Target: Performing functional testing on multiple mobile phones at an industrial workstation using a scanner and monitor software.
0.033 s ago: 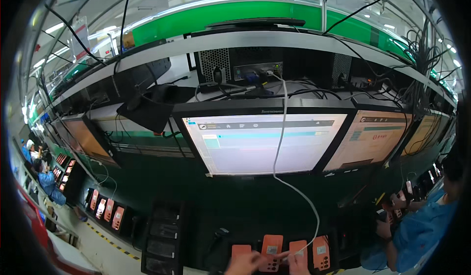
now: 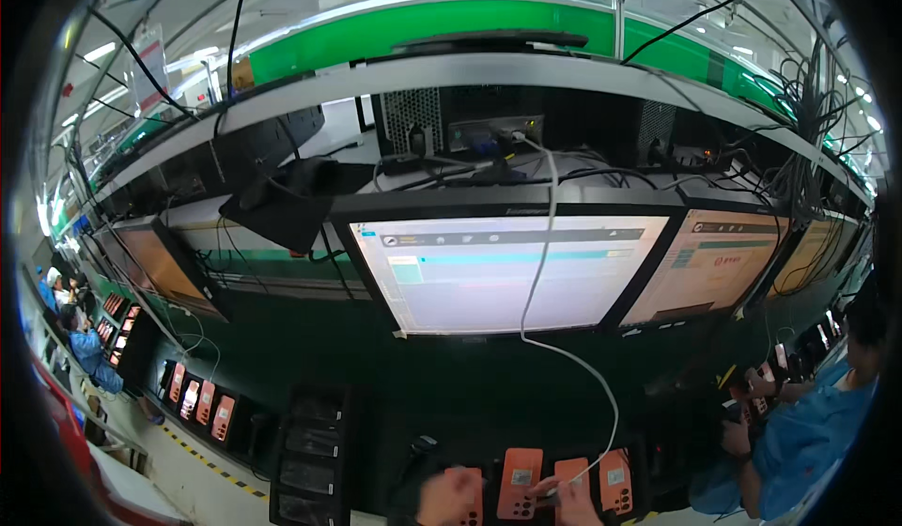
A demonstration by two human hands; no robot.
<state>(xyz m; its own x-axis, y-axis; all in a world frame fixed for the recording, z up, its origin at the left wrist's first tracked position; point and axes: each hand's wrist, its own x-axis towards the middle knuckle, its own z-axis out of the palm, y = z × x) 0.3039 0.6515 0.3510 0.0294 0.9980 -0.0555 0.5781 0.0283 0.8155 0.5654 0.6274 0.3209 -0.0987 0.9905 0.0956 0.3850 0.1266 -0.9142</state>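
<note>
Several orange phones lie in a row in a black tray at the bottom. One orange phone (image 2: 520,474), bearing a white label and dark camera rings, lies between my hands. My right hand (image 2: 575,505) pinches the end of a white cable (image 2: 601,385) over the lower part of another orange phone (image 2: 570,471). The cable loops up past the screen. My left hand (image 2: 445,501), smeared by motion, is over the leftmost orange phone (image 2: 467,482) and partly covers it; its fingers cannot be made out. At the right lies one more orange phone (image 2: 616,474).
A lit monitor (image 2: 507,277) stands ahead. Black empty-looking trays (image 2: 310,451) lie to the left, beyond them a rack of orange phones (image 2: 204,404). A co-worker in a blue sleeve (image 2: 799,451) works at the right. A small black device (image 2: 423,446) sits behind my left hand.
My left hand has moved left, away from the cable end and onto the leftmost phone. My right hand stays with the cable, which has swung slightly right.
</note>
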